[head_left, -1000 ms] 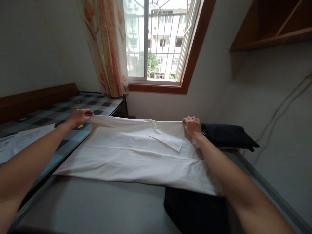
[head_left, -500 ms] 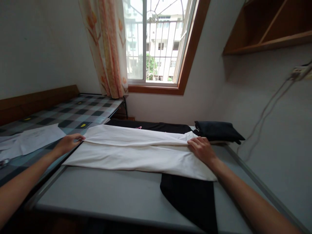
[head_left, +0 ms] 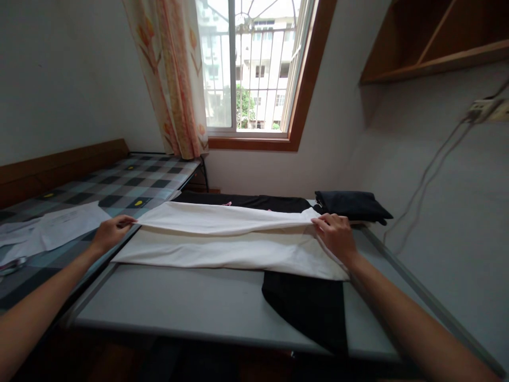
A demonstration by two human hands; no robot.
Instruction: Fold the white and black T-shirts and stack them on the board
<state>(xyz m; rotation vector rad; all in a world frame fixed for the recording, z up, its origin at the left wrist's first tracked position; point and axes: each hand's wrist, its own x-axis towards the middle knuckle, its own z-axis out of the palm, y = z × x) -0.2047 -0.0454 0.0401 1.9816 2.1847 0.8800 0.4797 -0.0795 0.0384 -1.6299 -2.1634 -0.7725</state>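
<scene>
A white garment [head_left: 222, 254] with a black part [head_left: 308, 307] lies across the grey table; its exact kind I cannot tell. Its far section is folded over, and the fold's edge runs between my hands. My left hand [head_left: 113, 232] pinches the left end of that edge, just past the table's left side. At the right end, my right hand [head_left: 334, 233] grips the same edge between thumb and fingers. The edge sags slightly in the middle. Below the white cloth, the black part hangs toward the table's front edge.
Folded dark clothing [head_left: 352, 206] rests at the table's [head_left: 170, 297] back right, beside more black cloth [head_left: 246, 201]. A bed with a checked cover [head_left: 159, 183] stands on the left, with papers [head_left: 67, 228] on it. Cables [head_left: 425, 175] run down the right wall.
Both hands have lifted the folded edge slightly and drawn it tauter. My right hand has shifted a little up and right. The camera view has moved slightly.
</scene>
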